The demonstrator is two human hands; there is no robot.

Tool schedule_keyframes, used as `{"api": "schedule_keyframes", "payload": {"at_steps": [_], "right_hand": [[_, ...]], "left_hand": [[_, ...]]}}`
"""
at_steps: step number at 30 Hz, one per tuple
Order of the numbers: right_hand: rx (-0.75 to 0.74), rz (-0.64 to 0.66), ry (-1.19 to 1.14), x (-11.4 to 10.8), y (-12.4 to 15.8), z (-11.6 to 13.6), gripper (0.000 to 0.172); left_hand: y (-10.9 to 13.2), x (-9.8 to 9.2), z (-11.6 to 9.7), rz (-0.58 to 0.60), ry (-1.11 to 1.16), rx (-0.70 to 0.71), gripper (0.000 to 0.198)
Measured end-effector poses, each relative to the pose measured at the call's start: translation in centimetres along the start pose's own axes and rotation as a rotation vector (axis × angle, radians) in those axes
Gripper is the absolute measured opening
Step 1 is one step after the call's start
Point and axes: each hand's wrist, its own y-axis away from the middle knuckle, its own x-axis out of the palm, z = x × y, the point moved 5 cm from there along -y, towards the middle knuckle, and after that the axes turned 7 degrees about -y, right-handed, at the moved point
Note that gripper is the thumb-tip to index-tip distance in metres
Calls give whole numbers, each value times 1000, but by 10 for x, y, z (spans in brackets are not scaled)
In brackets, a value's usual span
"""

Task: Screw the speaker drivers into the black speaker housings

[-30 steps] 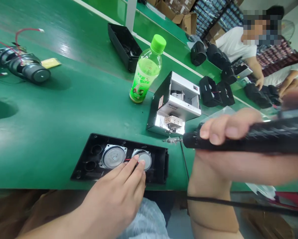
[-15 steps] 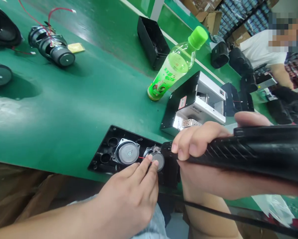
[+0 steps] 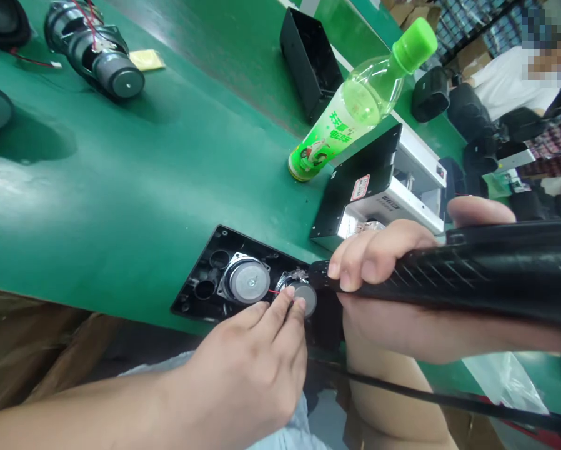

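Observation:
A black speaker panel [image 3: 197, 275] lies at the near edge of the green table, with a larger round speaker driver [image 3: 248, 281] and a smaller speaker driver [image 3: 307, 299] in it. The fingertips of my left hand [image 3: 257, 356] press on the smaller driver and hold it, close to a short red wire. My right hand [image 3: 388, 256] is wrapped round a black electric screwdriver [image 3: 496, 272]. The tool lies nearly level, its front end over the rim of the smaller driver. The tip and any screw there cannot be made out.
A green-capped bottle [image 3: 341, 125] and a black-and-white machine [image 3: 369, 181] stand beyond the panel. Wired speaker parts [image 3: 107, 59] lie at the far left. A black box [image 3: 311, 62] is behind the bottle. A person in white [image 3: 515, 81] is at the far right.
The head view has shifted a little, so the bottle, machine and panel appear farther right. Both hands keep about the same place on the driver and the screwdriver.

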Motion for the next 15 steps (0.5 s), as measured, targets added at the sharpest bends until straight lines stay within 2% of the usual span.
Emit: {"api": "schedule_keyframes", "payload": {"at_steps": [2,4,9,15], "right_hand": [[-8,-89,-29,3,-2,0,55],[24,-120,-49,7,-5,0,57],[14,-139,-38,7,-9,2,60],[33,-125,-54,1,-7,0,57]], "left_hand": [[0,0,0,2,6,-5,31],[0,0,0,1,10,-8,31],[-1,0,0,3,10,-12,31],[0,0,0,5,-2,-15,31]]}}
